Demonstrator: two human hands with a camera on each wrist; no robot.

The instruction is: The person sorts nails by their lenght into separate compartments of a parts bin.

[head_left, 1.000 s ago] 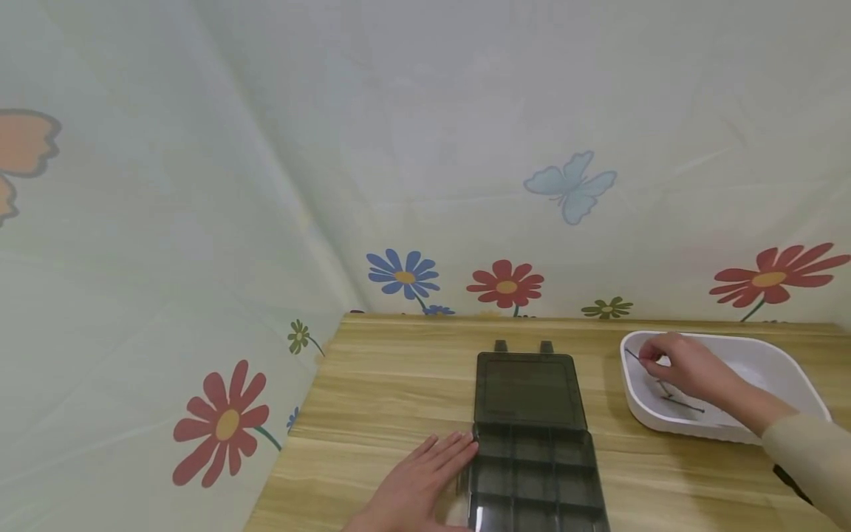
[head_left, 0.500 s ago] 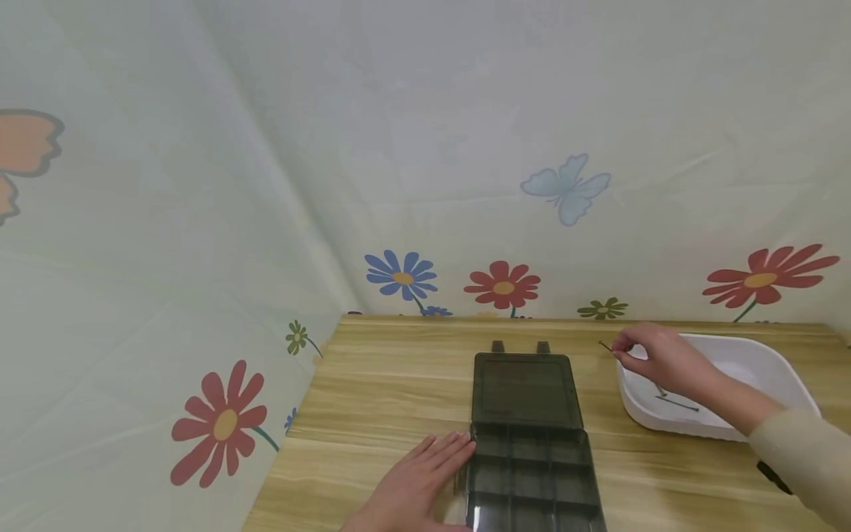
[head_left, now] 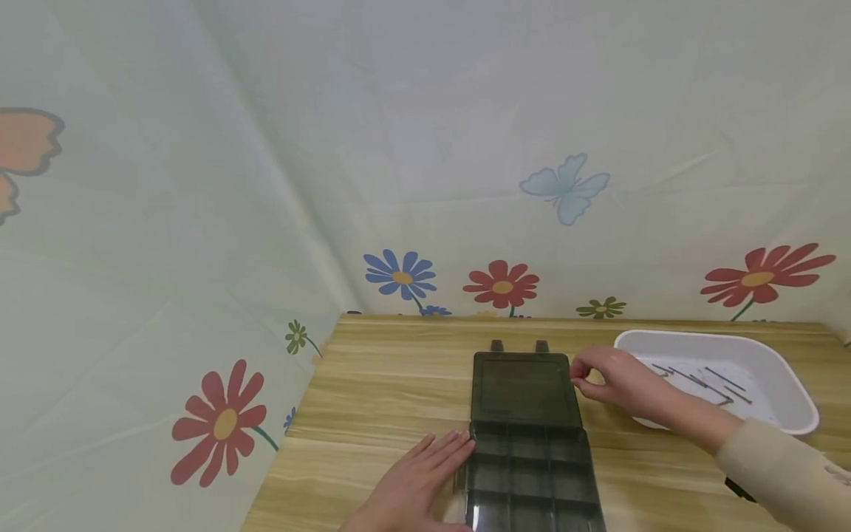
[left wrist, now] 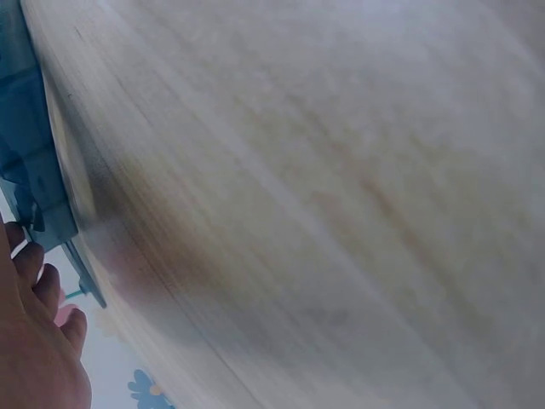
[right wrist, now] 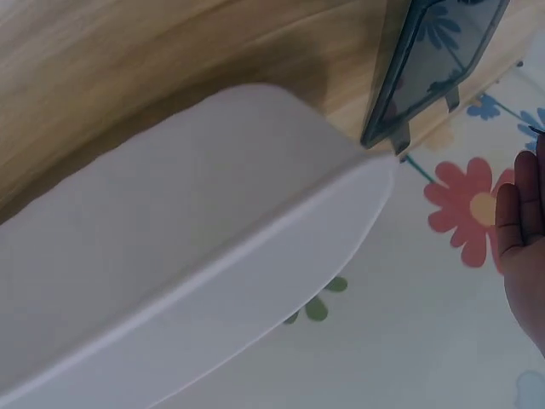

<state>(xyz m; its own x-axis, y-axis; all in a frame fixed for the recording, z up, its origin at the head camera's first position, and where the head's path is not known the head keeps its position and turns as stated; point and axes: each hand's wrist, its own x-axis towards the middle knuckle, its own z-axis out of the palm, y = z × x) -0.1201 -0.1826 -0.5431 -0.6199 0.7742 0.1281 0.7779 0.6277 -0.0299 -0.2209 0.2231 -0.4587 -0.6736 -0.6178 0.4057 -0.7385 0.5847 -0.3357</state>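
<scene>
A dark, see-through compartment box (head_left: 528, 465) lies on the table with its lid (head_left: 525, 388) folded back away from me. My left hand (head_left: 415, 480) rests flat beside it, fingertips at the box's left edge; in the left wrist view the fingers (left wrist: 51, 281) are by the blue-looking box. My right hand (head_left: 614, 380) is at the right edge of the lid, thumb and forefinger pinched together. A dark thin tip (right wrist: 536, 130) of a nail-like piece pokes out at its fingers in the right wrist view; the rest is hidden by the hand.
To the right stands a white tray (head_left: 801, 417) with several thin nail-like pieces (head_left: 725, 379) lying in it. The wooden table (head_left: 392, 377) meets a hanging cloth (head_left: 425, 148) printed with flowers at its back and left.
My right hand has moved left out of the white tray to the lid's side, carrying a thin nail-like piece, and the tray's contents show more. The left hand stays put.
</scene>
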